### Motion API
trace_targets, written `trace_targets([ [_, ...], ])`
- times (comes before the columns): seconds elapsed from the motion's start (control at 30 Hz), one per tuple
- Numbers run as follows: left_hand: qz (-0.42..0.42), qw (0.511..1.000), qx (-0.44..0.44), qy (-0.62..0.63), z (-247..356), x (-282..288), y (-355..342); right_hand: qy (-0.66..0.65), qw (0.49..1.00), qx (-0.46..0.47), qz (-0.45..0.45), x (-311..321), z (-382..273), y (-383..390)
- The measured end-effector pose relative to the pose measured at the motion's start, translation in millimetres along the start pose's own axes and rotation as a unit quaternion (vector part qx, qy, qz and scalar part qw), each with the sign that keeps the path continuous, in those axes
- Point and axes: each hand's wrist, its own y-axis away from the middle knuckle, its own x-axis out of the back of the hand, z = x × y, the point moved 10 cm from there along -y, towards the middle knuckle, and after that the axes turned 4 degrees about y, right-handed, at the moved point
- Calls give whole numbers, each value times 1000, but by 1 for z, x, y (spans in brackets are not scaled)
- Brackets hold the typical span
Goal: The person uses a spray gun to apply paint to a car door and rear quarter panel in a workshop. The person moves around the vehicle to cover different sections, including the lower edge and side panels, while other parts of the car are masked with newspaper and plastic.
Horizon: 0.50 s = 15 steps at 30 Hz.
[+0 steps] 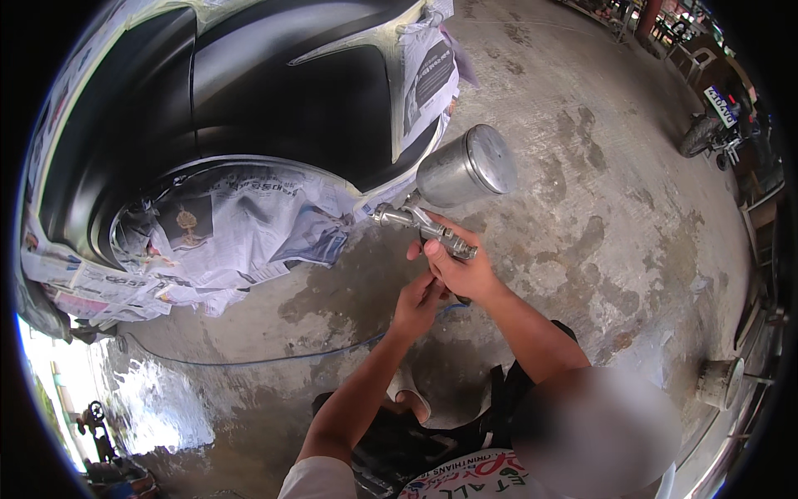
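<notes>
My right hand is wrapped around a metal spray gun, whose nozzle faces left. A round silver paint cup sits on the gun. Just below, my left hand is closed, its fingers pinched at the lower part of the gun's handle; the fingertips are partly hidden by my right hand. Ahead and to the left is a glossy black vehicle panel, bordered by masking tape. Newspaper covers the curved opening under the panel, and more lines its edges. The nozzle is apart from the panel.
A thin blue hose trails left across the stained concrete floor. At the far right stands a motorcycle. A pale bucket is at the right edge. Dark machinery stands at the lower left near a bright opening.
</notes>
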Motion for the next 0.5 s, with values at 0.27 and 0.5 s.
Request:
trace_targets([
  [0.27,39,992,60,-103,-53,10,12,80,988,120,-63,-11,62,24],
  [0.5,17,996,32,-87,-59,-18,19,206,968,141,-25,9,50,30],
])
